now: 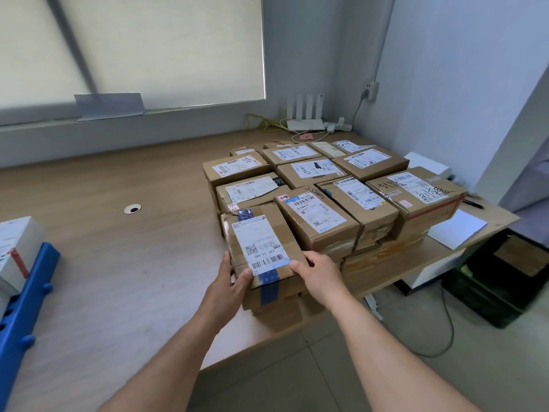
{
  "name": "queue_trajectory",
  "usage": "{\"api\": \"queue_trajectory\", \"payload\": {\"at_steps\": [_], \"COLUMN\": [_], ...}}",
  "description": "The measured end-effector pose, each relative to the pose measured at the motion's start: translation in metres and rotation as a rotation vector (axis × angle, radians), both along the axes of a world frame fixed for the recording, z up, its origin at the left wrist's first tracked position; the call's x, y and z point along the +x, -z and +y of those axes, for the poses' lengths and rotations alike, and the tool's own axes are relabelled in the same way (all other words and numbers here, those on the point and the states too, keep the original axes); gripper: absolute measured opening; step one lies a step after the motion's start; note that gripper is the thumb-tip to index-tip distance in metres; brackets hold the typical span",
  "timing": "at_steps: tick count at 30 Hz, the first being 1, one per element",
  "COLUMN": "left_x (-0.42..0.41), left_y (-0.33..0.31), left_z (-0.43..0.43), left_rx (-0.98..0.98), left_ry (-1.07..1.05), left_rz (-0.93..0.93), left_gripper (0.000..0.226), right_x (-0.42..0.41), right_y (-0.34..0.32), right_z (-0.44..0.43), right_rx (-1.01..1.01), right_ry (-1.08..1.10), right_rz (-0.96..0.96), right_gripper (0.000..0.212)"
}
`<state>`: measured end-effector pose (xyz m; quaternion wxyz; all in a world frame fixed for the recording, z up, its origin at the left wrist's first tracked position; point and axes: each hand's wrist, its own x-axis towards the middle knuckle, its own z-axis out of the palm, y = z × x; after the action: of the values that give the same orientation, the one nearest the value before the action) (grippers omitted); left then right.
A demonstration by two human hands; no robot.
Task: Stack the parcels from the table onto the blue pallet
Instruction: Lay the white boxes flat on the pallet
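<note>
Surface: A pale wood-grain table is carrying the load. A round cable grommet is sitting in it, well left of the grip and further away.
Room: A drawn roller blind is covering the window far beyond the grip. White walls are meeting in a corner beyond it to the right, and grey floor tiles are showing beneath the forearms.
Grip: The left hand and the right hand are clasping the nearest cardboard parcel by its 2 near corners. Each thumb is lying on top and the fingers are wrapping down the sides.
Task parcel: It is sitting on the top layer at the near left corner of the parcel stack, close to the table's front edge.
Stack: Brown cartons are sitting packed edge to edge in more than 1 layer, spreading beyond and right of the grip.
Pallet: The blue pallet is showing at the far left of the grip, with a white box lying on it.
Crate: A black crate is standing on the floor right of the grip. Its contents are unclear.
Writing: The held parcel's white label is showing barcodes, a QR code and "530- 05 A85", with blue tape running under it. The neighbouring parcel, just right of the grip, is bearing a tag reading "1-4". The handwriting on the others is too hard to read.
Far corner: A white router with 4 antennas is standing beyond the stack among loose cables.
Right edge: A white sheet of paper is lying on the table right of the stack.
</note>
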<state>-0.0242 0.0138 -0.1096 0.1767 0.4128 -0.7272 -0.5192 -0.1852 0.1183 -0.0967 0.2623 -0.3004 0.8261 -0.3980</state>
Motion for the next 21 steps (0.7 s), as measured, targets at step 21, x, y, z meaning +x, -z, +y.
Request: {"api": "queue_trajectory", "payload": {"at_steps": [21], "left_x": [0.061], "left_y": [-0.028], "left_z": [0.006], "left_rx": [0.013], "left_ry": [0.036], "left_rz": [0.21], "left_gripper": [0.059], "right_x": [0.018], "right_y": [0.009], "right_z": [-0.001], "right_rx": [-0.358], "right_ry": [-0.263], "right_rz": [-0.471], "right_gripper": [0.072]}}
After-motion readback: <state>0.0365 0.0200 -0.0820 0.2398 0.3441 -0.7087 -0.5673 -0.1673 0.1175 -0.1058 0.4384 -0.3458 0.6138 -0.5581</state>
